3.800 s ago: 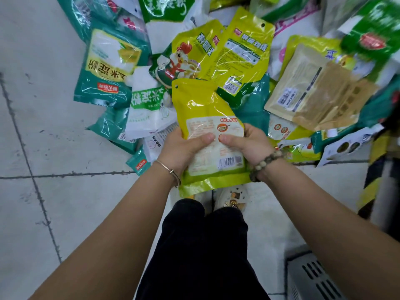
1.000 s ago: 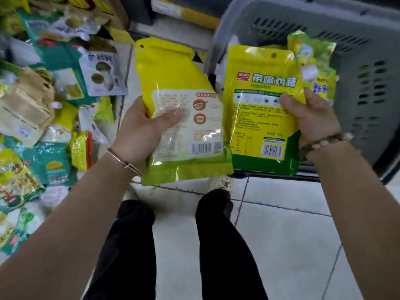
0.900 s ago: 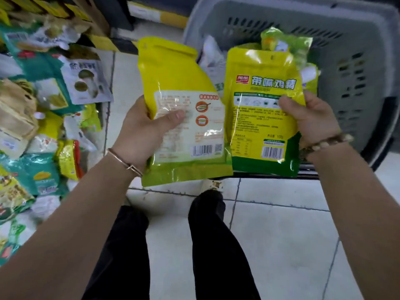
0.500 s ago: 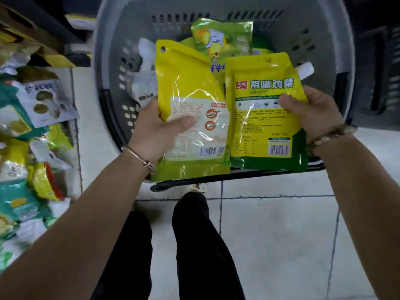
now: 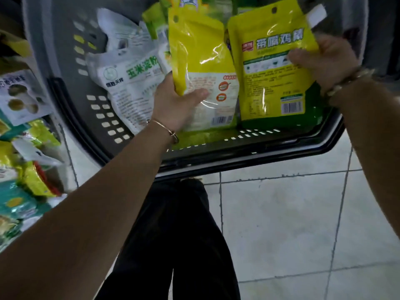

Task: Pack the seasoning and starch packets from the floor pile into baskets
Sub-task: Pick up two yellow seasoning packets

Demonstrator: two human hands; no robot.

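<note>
- Grey basket (image 5: 62,61): slotted plastic walls, dark rim. Its floor lies straight below both hands, just inside the near rim.
- Floor pile (image 5: 23,152): glossy mixed packets, well out to the left of the left hand.
- White starch packet (image 5: 134,81): crinkled film, lying in the basket just left of the left hand.
- Pale-label yellow packet (image 5: 199,50) and green-based yellow packet (image 5: 270,87): flat shiny pouches, long axes upright, side by side over the basket.
- Left hand (image 5: 175,105): grasps the pale-label packet low, thumb across its front.
- Right hand (image 5: 324,61): grasps the other packet's upper right edge. The left sits lower, so it probably sets down first.
</note>
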